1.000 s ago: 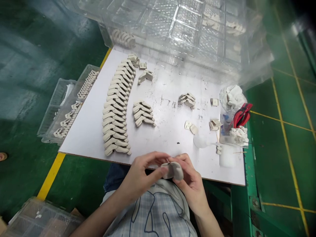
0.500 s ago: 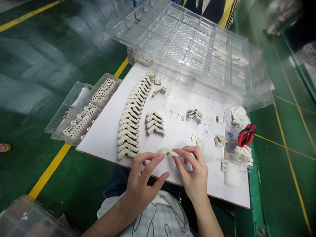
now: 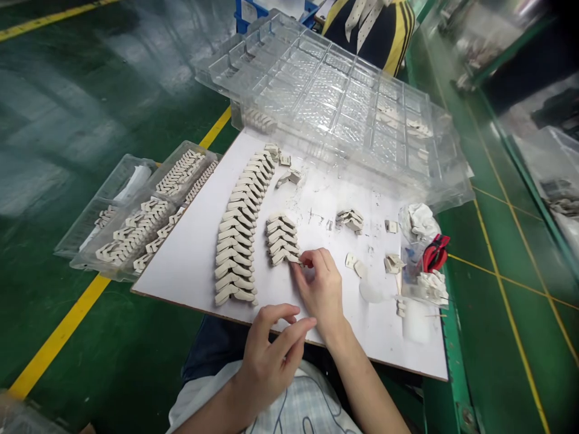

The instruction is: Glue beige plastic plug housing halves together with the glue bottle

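Observation:
My right hand (image 3: 323,289) pinches one end of a V-shaped off-white piece (image 3: 284,257) at the near end of a short row of like pieces (image 3: 280,231). The piece lies against the row. My left hand (image 3: 274,352) is held above the near edge of the board (image 3: 185,265), fingers apart, with nothing in it. Left of the short row, a long curved row (image 3: 236,241) of the same pieces runs away from me. A small cluster (image 3: 350,220) and a flat pair of loose pieces (image 3: 355,264) lie to the right.
Clear compartment trays (image 3: 316,72) stand along the board's far edge. More trays (image 3: 149,226) of pieces are at the left. A red-handled tool (image 3: 435,253), white wads (image 3: 420,222) and a white jar-like item (image 3: 415,322) sit at the right. A person (image 3: 371,30) is beyond the trays.
My right hand has carried the V-shaped piece forward to the near end of the short row. My left hand has let go of it and drawn slightly back. The view has shifted.

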Action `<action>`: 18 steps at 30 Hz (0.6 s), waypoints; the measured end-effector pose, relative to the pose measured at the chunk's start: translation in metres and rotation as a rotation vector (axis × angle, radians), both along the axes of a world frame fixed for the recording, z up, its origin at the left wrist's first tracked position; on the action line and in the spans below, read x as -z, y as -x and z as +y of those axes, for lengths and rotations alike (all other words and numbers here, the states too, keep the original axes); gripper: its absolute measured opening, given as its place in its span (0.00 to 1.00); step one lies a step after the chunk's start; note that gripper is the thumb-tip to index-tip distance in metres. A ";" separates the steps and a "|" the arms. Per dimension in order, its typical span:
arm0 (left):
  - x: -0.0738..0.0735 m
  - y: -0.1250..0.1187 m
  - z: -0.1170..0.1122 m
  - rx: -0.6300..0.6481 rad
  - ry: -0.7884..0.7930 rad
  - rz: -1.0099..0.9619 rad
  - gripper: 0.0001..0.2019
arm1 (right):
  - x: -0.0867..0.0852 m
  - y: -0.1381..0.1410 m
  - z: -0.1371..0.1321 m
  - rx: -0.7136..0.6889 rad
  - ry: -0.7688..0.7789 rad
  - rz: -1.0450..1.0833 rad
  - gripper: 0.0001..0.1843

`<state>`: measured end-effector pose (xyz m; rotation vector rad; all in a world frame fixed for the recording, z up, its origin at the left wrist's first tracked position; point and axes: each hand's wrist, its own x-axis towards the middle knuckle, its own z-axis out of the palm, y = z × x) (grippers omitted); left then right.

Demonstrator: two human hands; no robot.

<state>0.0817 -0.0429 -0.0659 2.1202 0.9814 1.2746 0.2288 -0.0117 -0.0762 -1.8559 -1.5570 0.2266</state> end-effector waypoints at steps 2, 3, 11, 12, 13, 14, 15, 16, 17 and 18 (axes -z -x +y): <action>0.000 0.001 0.007 -0.032 -0.013 0.001 0.15 | 0.000 0.000 0.002 -0.010 0.013 -0.008 0.02; -0.001 0.002 0.010 -0.048 -0.019 -0.002 0.15 | -0.002 0.000 0.001 -0.015 0.017 -0.002 0.01; -0.017 0.018 0.033 -0.120 -0.133 0.116 0.13 | -0.093 -0.034 -0.061 0.148 -0.089 0.123 0.03; -0.019 0.021 0.039 -0.159 -0.145 0.167 0.11 | -0.109 -0.049 -0.066 0.292 -0.176 0.122 0.03; -0.022 0.023 0.046 -0.196 -0.152 0.230 0.10 | -0.122 -0.065 -0.068 0.402 -0.268 0.087 0.06; -0.023 0.024 0.053 -0.222 -0.149 0.305 0.09 | -0.132 -0.082 -0.066 0.415 -0.256 0.026 0.08; -0.025 0.024 0.061 -0.234 -0.138 0.385 0.09 | -0.140 -0.099 -0.059 0.410 -0.165 -0.041 0.09; -0.026 0.023 0.067 -0.233 -0.123 0.462 0.09 | -0.144 -0.114 -0.048 0.369 0.017 -0.096 0.08; -0.026 0.021 0.073 -0.223 -0.105 0.529 0.10 | -0.144 -0.127 -0.035 0.289 0.142 -0.141 0.08; -0.026 0.018 0.078 -0.210 -0.091 0.581 0.10 | -0.141 -0.138 -0.019 0.190 0.240 -0.177 0.09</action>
